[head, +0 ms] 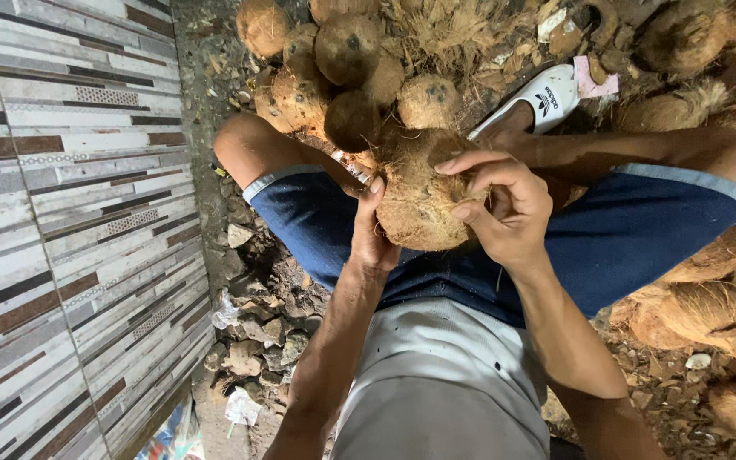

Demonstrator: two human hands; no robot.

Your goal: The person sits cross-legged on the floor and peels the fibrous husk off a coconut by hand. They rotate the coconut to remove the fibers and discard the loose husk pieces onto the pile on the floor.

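Note:
I sit with a brown, hairy coconut [415, 200] held between my knees, over my blue shorts [641, 238]. My left hand [370, 230] grips its left side, thumb up against the fibre. My right hand [504, 204] curls over the top right of the coconut, fingers pinching at its husk. A thin metal blade or tool [353, 168] shows just above my left thumb; I cannot tell which hand holds it.
A heap of husked coconuts [347, 77] lies ahead of my knees, with more unhusked ones [709, 311] at the right. A white slipper [543, 98] rests among husk scraps. A striped tiled wall [70, 221] stands at the left, with rubble [253, 332] along its base.

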